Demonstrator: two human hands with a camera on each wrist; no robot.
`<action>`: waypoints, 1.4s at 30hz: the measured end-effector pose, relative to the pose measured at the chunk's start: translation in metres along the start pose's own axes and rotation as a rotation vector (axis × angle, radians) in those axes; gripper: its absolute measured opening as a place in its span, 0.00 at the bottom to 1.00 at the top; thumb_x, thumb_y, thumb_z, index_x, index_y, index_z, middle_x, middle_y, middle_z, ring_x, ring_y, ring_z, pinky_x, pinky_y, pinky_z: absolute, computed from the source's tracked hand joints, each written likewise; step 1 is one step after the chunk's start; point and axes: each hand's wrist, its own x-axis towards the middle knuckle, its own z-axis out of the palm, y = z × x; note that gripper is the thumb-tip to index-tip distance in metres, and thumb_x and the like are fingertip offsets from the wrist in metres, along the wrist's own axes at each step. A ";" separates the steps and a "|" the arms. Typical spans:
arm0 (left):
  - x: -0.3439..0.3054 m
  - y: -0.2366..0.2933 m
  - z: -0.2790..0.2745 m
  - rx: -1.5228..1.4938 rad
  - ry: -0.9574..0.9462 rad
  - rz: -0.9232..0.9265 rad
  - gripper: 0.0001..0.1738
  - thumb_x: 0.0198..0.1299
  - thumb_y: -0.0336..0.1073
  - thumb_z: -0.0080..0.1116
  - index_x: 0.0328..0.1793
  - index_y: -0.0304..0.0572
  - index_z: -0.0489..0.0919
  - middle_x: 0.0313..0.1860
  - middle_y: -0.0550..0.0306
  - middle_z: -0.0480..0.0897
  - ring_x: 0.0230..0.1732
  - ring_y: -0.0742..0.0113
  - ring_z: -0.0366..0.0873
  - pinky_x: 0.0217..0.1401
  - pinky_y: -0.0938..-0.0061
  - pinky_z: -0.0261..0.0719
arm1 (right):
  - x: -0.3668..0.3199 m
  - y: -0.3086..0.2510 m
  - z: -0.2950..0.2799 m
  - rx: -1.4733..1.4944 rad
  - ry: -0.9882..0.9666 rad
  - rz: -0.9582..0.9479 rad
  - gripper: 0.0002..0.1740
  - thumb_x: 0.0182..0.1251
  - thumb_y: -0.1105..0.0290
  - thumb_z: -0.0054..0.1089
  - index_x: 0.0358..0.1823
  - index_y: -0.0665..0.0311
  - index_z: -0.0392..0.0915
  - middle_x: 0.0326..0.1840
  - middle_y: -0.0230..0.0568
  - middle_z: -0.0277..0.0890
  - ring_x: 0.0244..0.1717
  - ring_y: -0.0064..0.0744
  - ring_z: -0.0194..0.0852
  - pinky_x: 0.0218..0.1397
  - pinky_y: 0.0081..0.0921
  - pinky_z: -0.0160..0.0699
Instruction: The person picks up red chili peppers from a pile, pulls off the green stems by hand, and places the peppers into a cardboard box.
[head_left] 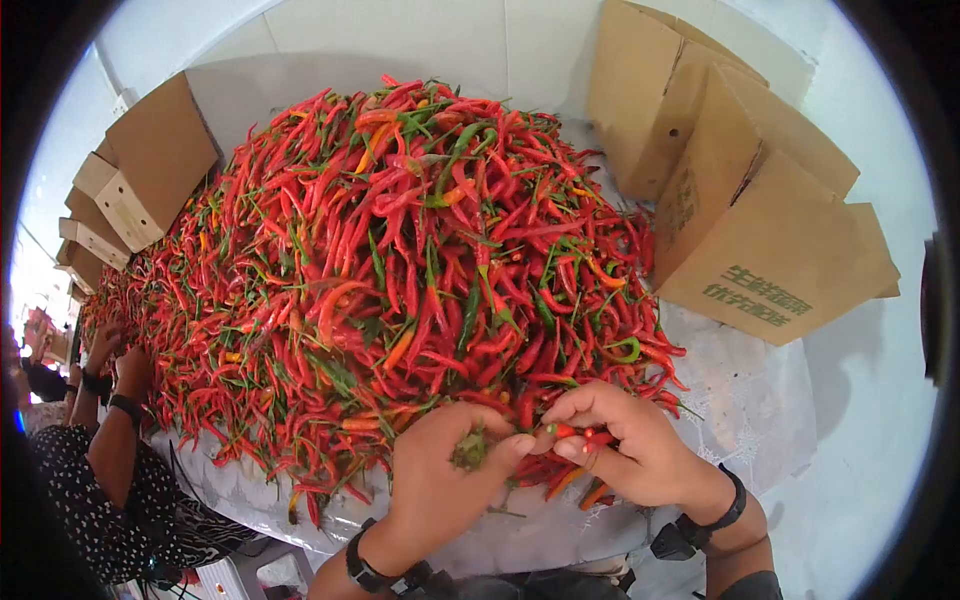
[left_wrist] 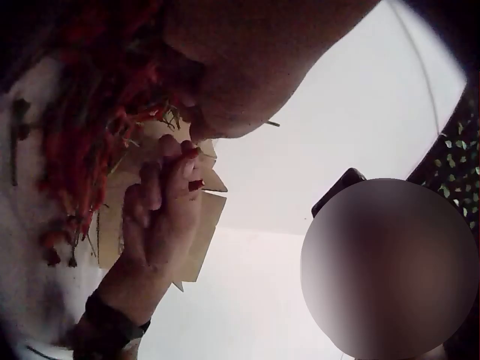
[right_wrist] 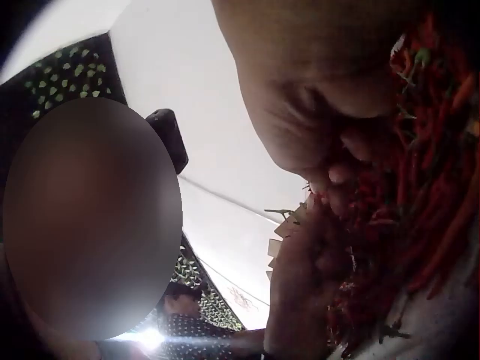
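A large heap of red chili peppers (head_left: 400,230), mixed with green and orange ones, covers the table before me. Low at its front edge, my two hands meet with fingertips close together. My left hand (head_left: 430,480) is curled round a small bunch of green stems (head_left: 469,450), which shows between thumb and fingers. In my right hand (head_left: 645,455) a few red chilies (head_left: 592,439) are gripped, their ends poking out past the thumb. The right wrist view has both hands in shadow beside the heap; red tips (left_wrist: 196,184) show at the right hand in the left wrist view.
Cardboard boxes (head_left: 770,240) stand at the right behind the heap, more boxes (head_left: 160,160) at the left. A pale cloth (head_left: 740,400) covers the table. At the far left, another person's hands (head_left: 130,370) reach to the heap, near a dotted garment (head_left: 150,510).
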 end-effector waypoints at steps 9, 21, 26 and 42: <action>0.001 0.008 -0.006 0.090 -0.142 0.297 0.08 0.52 0.33 0.66 0.37 0.43 0.82 0.23 0.57 0.79 0.22 0.63 0.73 0.25 0.72 0.71 | -0.006 0.000 0.008 -0.489 0.122 -0.332 0.21 0.44 0.78 0.66 0.43 0.60 0.74 0.29 0.39 0.77 0.30 0.42 0.78 0.30 0.33 0.74; 0.004 0.011 -0.020 -0.390 -0.361 -0.047 0.06 0.54 0.30 0.62 0.37 0.37 0.80 0.26 0.60 0.78 0.28 0.72 0.76 0.29 0.77 0.71 | -0.003 -0.013 -0.009 -0.099 -0.135 -0.068 0.13 0.53 0.78 0.61 0.42 0.64 0.75 0.35 0.40 0.77 0.35 0.33 0.80 0.35 0.27 0.77; 0.003 0.010 -0.022 -0.679 -0.290 -0.322 0.07 0.57 0.32 0.60 0.38 0.36 0.79 0.28 0.64 0.77 0.31 0.80 0.73 0.30 0.82 0.69 | -0.001 -0.003 -0.010 0.204 -0.160 -0.014 0.09 0.66 0.75 0.54 0.47 0.67 0.71 0.39 0.38 0.76 0.39 0.25 0.80 0.40 0.23 0.80; 0.004 0.021 -0.018 -0.735 -0.090 -0.478 0.10 0.62 0.35 0.54 0.36 0.34 0.78 0.19 0.59 0.75 0.12 0.81 0.63 0.11 0.87 0.55 | 0.018 0.024 0.002 -0.674 0.019 -0.244 0.19 0.45 0.79 0.60 0.42 0.60 0.80 0.40 0.41 0.74 0.42 0.39 0.76 0.41 0.29 0.78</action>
